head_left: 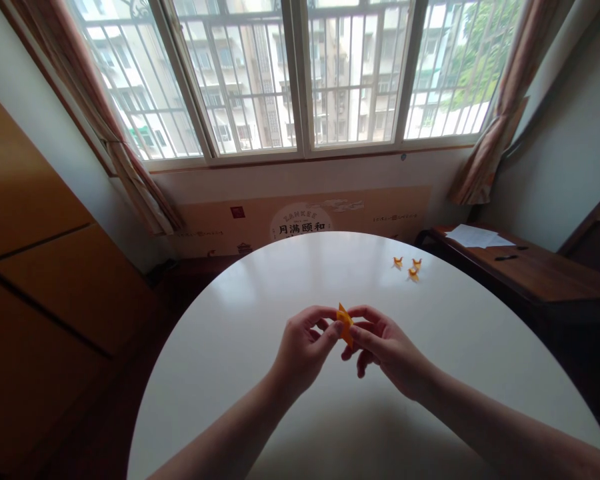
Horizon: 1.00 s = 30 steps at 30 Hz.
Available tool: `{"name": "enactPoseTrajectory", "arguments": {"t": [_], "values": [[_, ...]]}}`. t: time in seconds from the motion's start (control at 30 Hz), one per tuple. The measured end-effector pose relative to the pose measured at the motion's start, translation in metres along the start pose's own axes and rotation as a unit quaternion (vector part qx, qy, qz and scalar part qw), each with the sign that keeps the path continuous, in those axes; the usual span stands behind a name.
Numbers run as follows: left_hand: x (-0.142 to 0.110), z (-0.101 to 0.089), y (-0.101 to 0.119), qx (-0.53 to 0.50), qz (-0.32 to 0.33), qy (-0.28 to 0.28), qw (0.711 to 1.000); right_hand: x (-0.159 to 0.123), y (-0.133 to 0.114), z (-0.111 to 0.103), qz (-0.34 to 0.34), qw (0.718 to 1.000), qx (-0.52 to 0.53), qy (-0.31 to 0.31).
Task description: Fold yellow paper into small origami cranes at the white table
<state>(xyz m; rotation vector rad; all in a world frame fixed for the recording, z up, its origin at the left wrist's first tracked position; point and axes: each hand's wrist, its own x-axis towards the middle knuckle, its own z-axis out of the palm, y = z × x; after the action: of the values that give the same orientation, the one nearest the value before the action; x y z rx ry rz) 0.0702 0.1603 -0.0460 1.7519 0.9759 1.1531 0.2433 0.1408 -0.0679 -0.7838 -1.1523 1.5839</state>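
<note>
Between my hands, above the white round table [220,393], is a small folded piece of orange paper [347,323] with pointed ends. My left hand [305,343] pinches its left side between thumb and forefinger. From the other side, my right hand [387,347] grips it with thumb and index finger, its other fingers curled below. The fingertips hide part of the folds. Farther back on the table stand three small orange folded-paper figures [413,274] with raised tips, close together and apart from my hands.
A wooden side table [540,273] at the right bears white papers [477,236] and a dark pen-like object [505,258]. Behind the round table are a printed panel [380,207] and a barred window [305,80] with curtains. A wooden cabinet [45,300] stands at the left.
</note>
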Motion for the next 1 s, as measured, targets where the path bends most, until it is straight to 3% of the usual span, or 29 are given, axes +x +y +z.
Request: {"name": "enactPoseTrajectory", "arguments": {"t": [0.73,1.0], "values": [[-0.0024,0.0055,0.0036,0.097,0.039,0.060,0.993,0.0008,0.0068,0.0050,-0.045,0.997,-0.063,0.013],[-0.0022,0.0029,0.0047,0.097,0.072,0.058,0.991,0.0016,0.0078,0.0048,-0.039,0.997,-0.067,0.023]]}}
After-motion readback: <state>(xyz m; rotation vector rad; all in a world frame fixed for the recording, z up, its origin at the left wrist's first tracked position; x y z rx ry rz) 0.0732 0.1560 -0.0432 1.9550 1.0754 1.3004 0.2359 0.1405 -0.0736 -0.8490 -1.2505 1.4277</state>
